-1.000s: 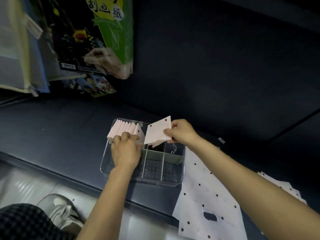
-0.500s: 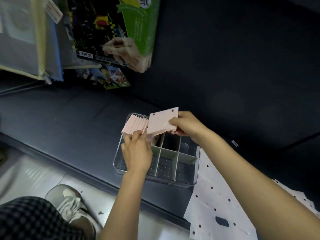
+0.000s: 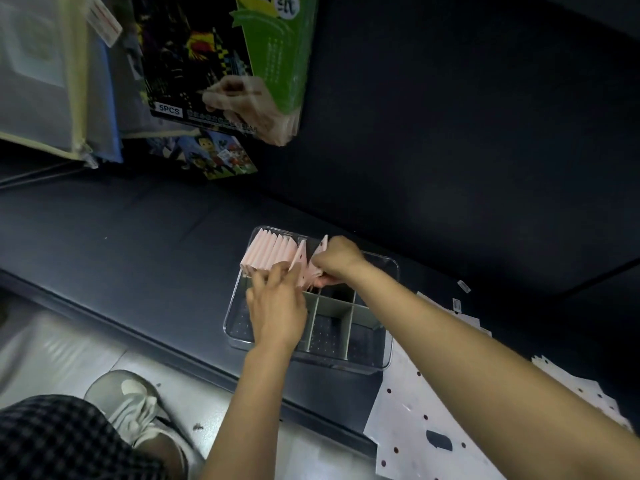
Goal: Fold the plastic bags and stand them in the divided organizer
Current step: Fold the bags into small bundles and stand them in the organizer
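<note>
A clear divided organizer point(image 3: 388, 344) sits on the dark shelf. In its far left compartment stands a row of several folded pink bags point(image 3: 268, 252). My right hand point(image 3: 337, 259) grips one more folded pink bag point(image 3: 320, 251) with red dots, its lower edge down inside the organizer beside the row. My left hand point(image 3: 277, 306) reaches over the left compartments, its fingertips against the near end of the standing row and a folded bag point(image 3: 299, 259) there.
Unfolded white bags with dark red dots point(image 3: 426, 417) lie flat to the right of the organizer. Packaged goods point(image 3: 221, 64) hang above the shelf at the upper left. My shoe point(image 3: 128, 403) and the pale floor are below the shelf edge point(image 3: 138, 341).
My right hand has lowered the folded bag from above the organizer down into it next to the row. My left hand stays at the row's near end.
</note>
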The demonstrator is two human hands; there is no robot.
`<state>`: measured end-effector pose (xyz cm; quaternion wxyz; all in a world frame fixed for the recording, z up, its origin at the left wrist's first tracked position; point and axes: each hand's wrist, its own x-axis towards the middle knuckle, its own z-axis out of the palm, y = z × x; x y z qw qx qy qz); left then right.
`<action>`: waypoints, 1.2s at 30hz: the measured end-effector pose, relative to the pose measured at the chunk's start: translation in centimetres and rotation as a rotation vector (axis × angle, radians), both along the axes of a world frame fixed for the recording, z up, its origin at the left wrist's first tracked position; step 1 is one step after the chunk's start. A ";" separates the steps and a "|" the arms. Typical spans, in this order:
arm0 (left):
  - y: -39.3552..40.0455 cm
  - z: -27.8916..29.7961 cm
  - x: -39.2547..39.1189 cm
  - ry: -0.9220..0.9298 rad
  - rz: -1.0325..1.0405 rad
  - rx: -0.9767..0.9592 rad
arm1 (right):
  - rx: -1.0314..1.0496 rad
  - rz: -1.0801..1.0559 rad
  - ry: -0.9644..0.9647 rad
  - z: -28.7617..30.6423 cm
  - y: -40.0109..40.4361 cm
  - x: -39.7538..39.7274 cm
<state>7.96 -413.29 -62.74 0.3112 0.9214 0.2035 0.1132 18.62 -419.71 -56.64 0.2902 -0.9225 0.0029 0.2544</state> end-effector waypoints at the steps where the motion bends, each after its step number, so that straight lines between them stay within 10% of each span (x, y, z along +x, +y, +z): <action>1: 0.0 0.0 0.0 -0.007 -0.007 -0.007 | -0.010 0.031 0.009 -0.4 0.3 -0.1; 17: -1.4 0.8 -0.9 -0.267 0.129 -0.184 | 0.313 0.111 -0.194 -1.9 -4.6 -2.8; 21: -5.9 1.5 -1.8 -0.352 -0.157 -0.205 | 0.384 0.041 -0.374 -1.8 -13.9 -6.8; 29: -14.6 -5.0 -8.5 0.295 -0.900 -0.034 | -0.195 0.233 -0.172 -8.0 -33.2 -19.8; 36: -15.2 -6.7 -11.4 0.280 -0.937 0.198 | -0.290 0.483 -0.457 -10.8 -36.4 -23.6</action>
